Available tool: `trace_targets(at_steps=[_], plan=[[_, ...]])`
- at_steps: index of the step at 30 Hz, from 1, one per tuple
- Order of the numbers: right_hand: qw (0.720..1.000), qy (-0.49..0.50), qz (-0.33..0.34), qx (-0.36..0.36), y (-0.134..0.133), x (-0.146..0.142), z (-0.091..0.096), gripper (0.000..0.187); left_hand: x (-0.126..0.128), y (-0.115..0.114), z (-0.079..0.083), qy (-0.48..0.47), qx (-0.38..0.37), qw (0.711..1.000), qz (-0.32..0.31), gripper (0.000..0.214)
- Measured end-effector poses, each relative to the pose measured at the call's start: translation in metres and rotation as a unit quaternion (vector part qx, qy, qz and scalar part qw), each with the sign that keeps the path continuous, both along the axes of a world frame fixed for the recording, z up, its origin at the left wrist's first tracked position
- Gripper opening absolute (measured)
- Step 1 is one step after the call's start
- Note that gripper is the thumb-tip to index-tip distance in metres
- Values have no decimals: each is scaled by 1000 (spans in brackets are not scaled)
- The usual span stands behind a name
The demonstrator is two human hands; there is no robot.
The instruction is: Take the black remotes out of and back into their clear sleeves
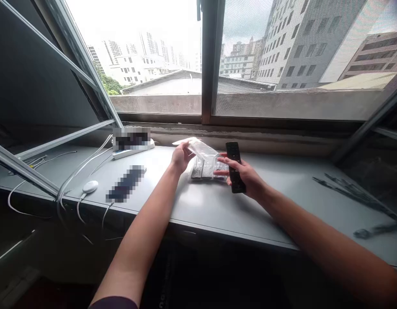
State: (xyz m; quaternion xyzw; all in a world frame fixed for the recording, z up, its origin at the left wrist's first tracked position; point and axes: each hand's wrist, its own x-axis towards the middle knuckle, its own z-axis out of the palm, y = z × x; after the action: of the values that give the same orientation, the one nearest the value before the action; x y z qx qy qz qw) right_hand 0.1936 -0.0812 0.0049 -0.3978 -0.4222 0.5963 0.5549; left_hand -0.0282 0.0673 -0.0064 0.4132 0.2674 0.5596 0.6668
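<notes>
A clear plastic bag (205, 151) is pinched at its upper left by my left hand (181, 157), its fingers closed on the film. My right hand (245, 174) grips a black remote control (233, 161), held nearly upright with its buttons towards me. The fingers of that hand stretch leftward past the remote, beside the bag. Below and behind the bag, several dark remotes in clear wrapping (202, 169) lie side by side on the grey table (198, 206). Whether the right fingertips touch the bag or wrapping I cannot tell.
To the left lie a blurred-out phone (126, 184), a white round charger (90, 186) and a white power strip (134, 150) with cables. Metal frame bars (66, 139) slant over the left side. Dark metal parts (346, 193) lie at right. A window (153, 64) stands behind the table.
</notes>
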Motion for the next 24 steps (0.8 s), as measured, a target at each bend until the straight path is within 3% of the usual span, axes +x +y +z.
trace_targets(at_steps=[4,12,14,20,24], plan=[[998,-28,56,-18,-6,2,7,47,6,-10,1,62,25,993,-93,39],[975,-95,200,-34,-9,5,5,56,11,-18,1,121,61,979,-153,43],[970,-104,216,-36,-9,4,3,56,11,-18,0,127,54,980,-145,43],[951,-138,273,-44,-12,4,3,51,4,-3,-3,82,-4,996,-24,38],[944,-133,299,-46,-14,0,-3,43,-2,7,-8,70,-37,997,12,37]])
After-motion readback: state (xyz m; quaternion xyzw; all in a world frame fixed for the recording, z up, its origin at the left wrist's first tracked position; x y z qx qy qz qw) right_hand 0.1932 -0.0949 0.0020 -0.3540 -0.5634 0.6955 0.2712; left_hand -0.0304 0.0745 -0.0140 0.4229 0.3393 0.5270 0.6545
